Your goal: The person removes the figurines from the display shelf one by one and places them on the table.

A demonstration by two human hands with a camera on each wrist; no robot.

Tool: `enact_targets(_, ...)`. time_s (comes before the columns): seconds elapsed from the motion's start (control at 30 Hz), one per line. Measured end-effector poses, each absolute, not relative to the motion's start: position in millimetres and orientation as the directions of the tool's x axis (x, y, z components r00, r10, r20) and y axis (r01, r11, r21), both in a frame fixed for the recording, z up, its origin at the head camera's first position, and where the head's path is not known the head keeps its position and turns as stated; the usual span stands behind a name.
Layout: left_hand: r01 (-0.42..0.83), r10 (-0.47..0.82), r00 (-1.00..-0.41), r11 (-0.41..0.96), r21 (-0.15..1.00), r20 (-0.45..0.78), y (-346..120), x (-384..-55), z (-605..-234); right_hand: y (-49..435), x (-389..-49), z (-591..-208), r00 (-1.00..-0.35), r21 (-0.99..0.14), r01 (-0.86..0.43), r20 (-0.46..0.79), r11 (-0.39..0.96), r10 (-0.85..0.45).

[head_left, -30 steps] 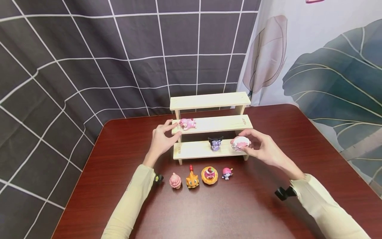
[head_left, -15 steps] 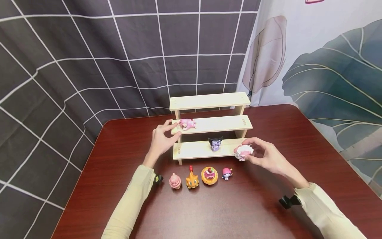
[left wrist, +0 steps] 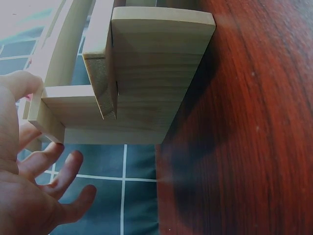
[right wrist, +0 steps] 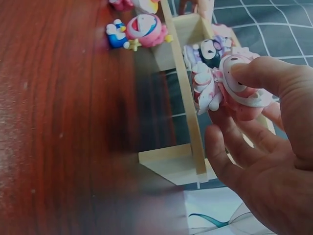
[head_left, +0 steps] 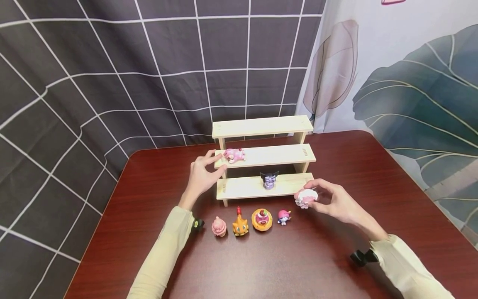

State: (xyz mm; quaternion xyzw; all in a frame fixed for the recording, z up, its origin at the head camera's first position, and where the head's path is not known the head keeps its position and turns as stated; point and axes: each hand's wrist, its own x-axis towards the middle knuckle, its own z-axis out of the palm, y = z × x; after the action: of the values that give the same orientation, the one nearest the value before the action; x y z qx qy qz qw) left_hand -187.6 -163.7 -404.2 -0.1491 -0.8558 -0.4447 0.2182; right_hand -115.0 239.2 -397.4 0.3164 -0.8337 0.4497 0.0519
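My right hand (head_left: 337, 203) pinches a pink-and-white figurine (head_left: 306, 198) between thumb and fingers, just in front of the lowest shelf's right end. In the right wrist view the thumb presses on the figurine's (right wrist: 234, 73) face. At the left end of the wooden three-step display shelf (head_left: 270, 156), my left hand (head_left: 203, 174) grips the middle board, thumb at its front edge and index finger farther back. Right beside those fingertips lies a pink bear figurine (head_left: 234, 155). A black-and-purple figurine (head_left: 269, 180) stands on the lowest board.
Lined up on the table (head_left: 261, 265) before the shelf are a pink ice cream cone toy (head_left: 219, 226), an orange figurine (head_left: 240, 225), a round tart-like toy (head_left: 262, 219) and a small pink-capped figurine (head_left: 284, 217). Dark checked cloth (head_left: 168, 83) hangs behind.
My right hand has drawn the pink-and-white figurine from the lowest shelf's right end forward and slightly right, past its front edge. My left hand stays in place.
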Motion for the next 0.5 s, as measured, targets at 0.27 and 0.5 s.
enact_targets(0.27,0.446,0.059,-0.862,0.557,0.701,0.503,-164,-188,-404,241,-112,-407,-0.779,-0.733,-0.581,0.375,0.354,-0.503)
enact_targets(0.5,0.455,0.058,-0.856,0.554,0.697,0.513,-163,-188,-404,242,-111,-416,-0.775,-0.752,-0.573,0.367,0.326,-0.515)
